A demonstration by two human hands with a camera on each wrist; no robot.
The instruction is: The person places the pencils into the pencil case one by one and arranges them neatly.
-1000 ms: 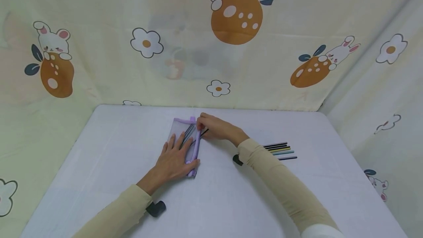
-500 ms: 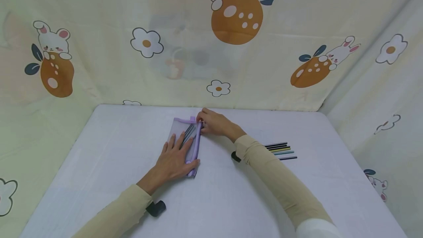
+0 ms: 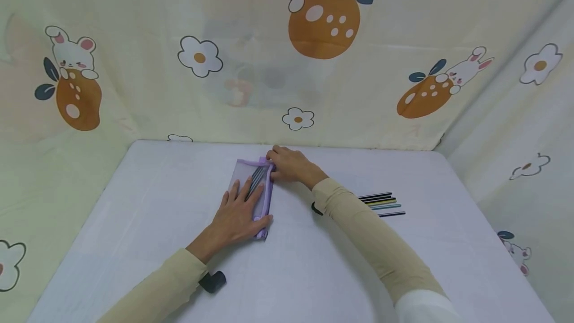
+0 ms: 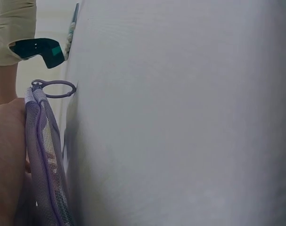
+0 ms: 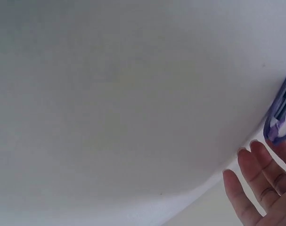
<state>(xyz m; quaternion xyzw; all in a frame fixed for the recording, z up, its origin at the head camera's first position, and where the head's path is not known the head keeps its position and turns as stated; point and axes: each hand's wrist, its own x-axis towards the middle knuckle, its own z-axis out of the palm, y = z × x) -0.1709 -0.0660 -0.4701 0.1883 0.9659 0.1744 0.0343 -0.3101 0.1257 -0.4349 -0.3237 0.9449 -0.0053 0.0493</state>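
Observation:
A purple-edged mesh zipper pouch [image 3: 240,170] lies on the white table, with several dark pencils [image 3: 256,178] showing through it. My left hand [image 3: 232,221] rests flat on the pouch, fingers spread and thumb over the zipper side. At the pouch's far right corner, my right hand [image 3: 292,165] pinches the zippered edge. In the right wrist view the pouch mouth [image 5: 277,123] gapes beside the thumb and index finger, while the other fingers [image 5: 251,172] extend away from it. The left wrist view has the zipper edge [image 4: 48,160] running along the left hand, with a ring pull [image 4: 60,89] at its end.
Several loose pencils [image 3: 381,200], black, yellow and teal, lie on the table right of the pouch, partly behind the right sleeve [image 3: 367,238]. A black wrist device [image 3: 213,281] juts from the left cuff. A patterned curtain [image 3: 251,88] hangs along the table's far edge.
A black pencil that stuck out between the right hand and the pouch has slid inside, out of sight at the mouth. The right hand has shifted slightly up and left; the left hand stays put.

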